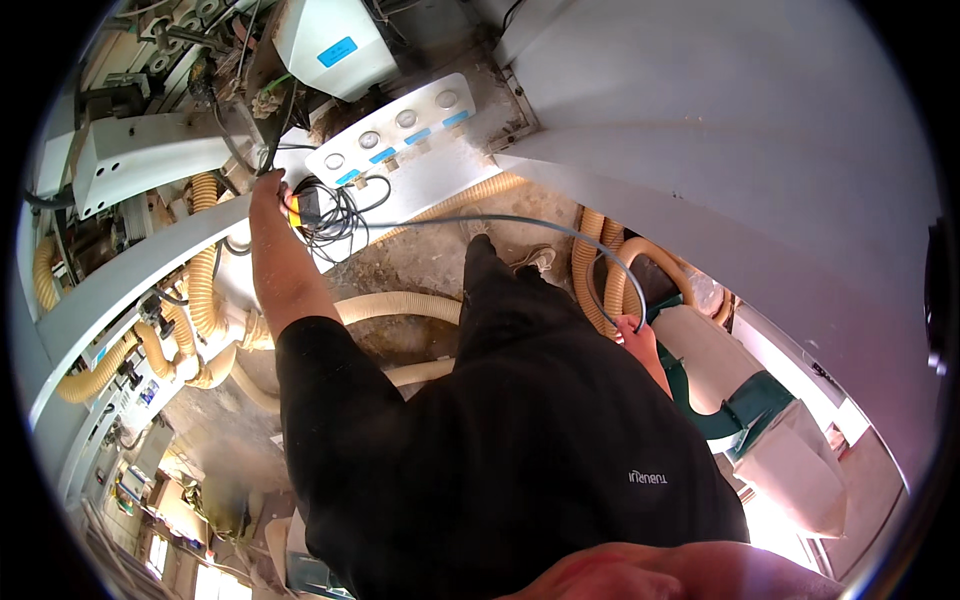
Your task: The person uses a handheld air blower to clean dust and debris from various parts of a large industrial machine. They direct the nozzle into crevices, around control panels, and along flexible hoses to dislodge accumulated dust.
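Note:
My left arm reaches to the machine at the upper left. There my left hand [271, 186] is closed beside several dark cables; what its fingers hold, if anything, is hidden. Right next to it, a coil of thin black cable [340, 222] hangs around a small yellow and black box [304, 209] on the white machine ledge. Out to the right, my right hand [636, 333] is closed around a thin grey hose [520, 221]. The hose runs from near the coil in a wide arc and curls down into that hand.
Above the coil is a white panel with round gauges [405, 119]. Thick beige ribbed ducts [400, 306] cross the dusty floor and others stand at the right. A large grey machine panel [720, 150] slopes along the right. Beige filter bags [705, 350] with green parts lie beside my right arm.

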The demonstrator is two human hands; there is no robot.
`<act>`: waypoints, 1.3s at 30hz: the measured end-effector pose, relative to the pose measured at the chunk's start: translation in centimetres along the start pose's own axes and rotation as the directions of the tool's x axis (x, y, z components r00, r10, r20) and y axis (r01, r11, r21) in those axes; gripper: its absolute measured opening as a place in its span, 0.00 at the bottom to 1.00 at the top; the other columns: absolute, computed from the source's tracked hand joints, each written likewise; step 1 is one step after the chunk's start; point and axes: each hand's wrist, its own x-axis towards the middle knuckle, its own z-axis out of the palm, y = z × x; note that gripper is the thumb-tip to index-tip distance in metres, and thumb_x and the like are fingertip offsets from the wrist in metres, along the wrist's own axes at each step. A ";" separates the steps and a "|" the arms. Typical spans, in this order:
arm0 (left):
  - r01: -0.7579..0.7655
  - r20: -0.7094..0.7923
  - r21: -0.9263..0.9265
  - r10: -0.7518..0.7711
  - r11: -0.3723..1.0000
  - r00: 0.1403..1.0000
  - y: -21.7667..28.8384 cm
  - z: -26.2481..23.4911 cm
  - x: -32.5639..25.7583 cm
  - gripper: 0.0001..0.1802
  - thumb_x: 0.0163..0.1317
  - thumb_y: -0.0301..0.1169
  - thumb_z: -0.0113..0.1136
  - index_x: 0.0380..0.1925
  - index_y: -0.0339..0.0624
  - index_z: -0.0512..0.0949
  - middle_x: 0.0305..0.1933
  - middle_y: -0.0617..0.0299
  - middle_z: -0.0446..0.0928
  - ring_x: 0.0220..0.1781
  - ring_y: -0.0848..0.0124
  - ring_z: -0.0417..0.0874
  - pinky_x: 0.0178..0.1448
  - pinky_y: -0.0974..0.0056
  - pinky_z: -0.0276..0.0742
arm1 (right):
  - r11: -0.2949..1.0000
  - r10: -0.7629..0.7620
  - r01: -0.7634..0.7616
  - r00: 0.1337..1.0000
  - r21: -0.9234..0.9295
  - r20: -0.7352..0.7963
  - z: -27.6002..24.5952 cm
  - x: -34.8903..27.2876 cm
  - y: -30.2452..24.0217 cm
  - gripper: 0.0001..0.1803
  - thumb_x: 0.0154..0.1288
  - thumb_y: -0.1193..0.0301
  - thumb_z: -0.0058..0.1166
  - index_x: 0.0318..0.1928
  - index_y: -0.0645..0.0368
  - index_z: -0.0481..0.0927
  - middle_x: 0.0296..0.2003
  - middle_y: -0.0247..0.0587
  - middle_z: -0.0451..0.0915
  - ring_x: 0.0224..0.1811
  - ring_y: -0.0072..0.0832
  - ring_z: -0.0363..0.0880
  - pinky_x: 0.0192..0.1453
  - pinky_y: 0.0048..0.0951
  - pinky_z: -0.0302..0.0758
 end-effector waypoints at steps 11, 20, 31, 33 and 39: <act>0.054 0.171 0.285 -0.106 0.957 0.980 2.7 2.5 -4.3 0.25 0.67 0.53 0.63 0.17 0.53 0.71 0.10 0.70 0.68 0.08 0.72 0.67 0.14 0.65 0.64 | 0.997 0.032 -0.026 0.996 -0.074 0.084 1.3 -0.8 -1.9 0.17 0.73 0.56 0.57 0.43 0.59 0.85 0.29 0.32 0.82 0.30 0.21 0.82 0.38 0.25 0.79; -0.012 -0.074 -0.083 0.006 0.996 0.997 1.2 2.5 1.9 0.17 0.70 0.39 0.58 0.22 0.49 0.71 0.13 0.65 0.68 0.10 0.68 0.63 0.17 0.62 0.62 | 0.998 0.023 -0.015 0.991 -0.065 0.129 2.2 1.1 -2.3 0.16 0.73 0.58 0.59 0.44 0.60 0.85 0.29 0.31 0.81 0.30 0.21 0.82 0.39 0.25 0.79; 0.064 -0.019 0.062 -0.063 0.996 0.998 1.1 0.7 4.8 0.10 0.69 0.41 0.60 0.41 0.49 0.76 0.23 0.63 0.74 0.18 0.68 0.72 0.20 0.62 0.67 | 0.986 0.090 -0.075 0.991 -0.148 0.096 2.0 0.2 -3.4 0.17 0.73 0.58 0.58 0.45 0.59 0.85 0.29 0.32 0.82 0.31 0.21 0.82 0.39 0.26 0.78; 0.074 -0.053 0.079 -0.070 0.994 0.996 0.7 0.7 5.5 0.12 0.70 0.44 0.59 0.45 0.51 0.76 0.26 0.62 0.77 0.20 0.68 0.75 0.22 0.61 0.68 | 0.993 0.084 -0.074 0.991 -0.094 0.105 2.1 0.2 -2.5 0.17 0.75 0.58 0.57 0.45 0.60 0.85 0.29 0.31 0.81 0.31 0.21 0.80 0.39 0.25 0.78; 0.103 -0.118 0.317 -0.069 0.943 0.991 0.9 2.6 4.7 0.14 0.69 0.44 0.62 0.43 0.49 0.74 0.28 0.63 0.71 0.26 0.68 0.79 0.22 0.65 0.73 | 0.991 0.121 -0.114 0.987 -0.073 0.105 2.0 0.0 -0.4 0.18 0.74 0.56 0.56 0.44 0.59 0.85 0.31 0.33 0.82 0.32 0.22 0.82 0.40 0.26 0.79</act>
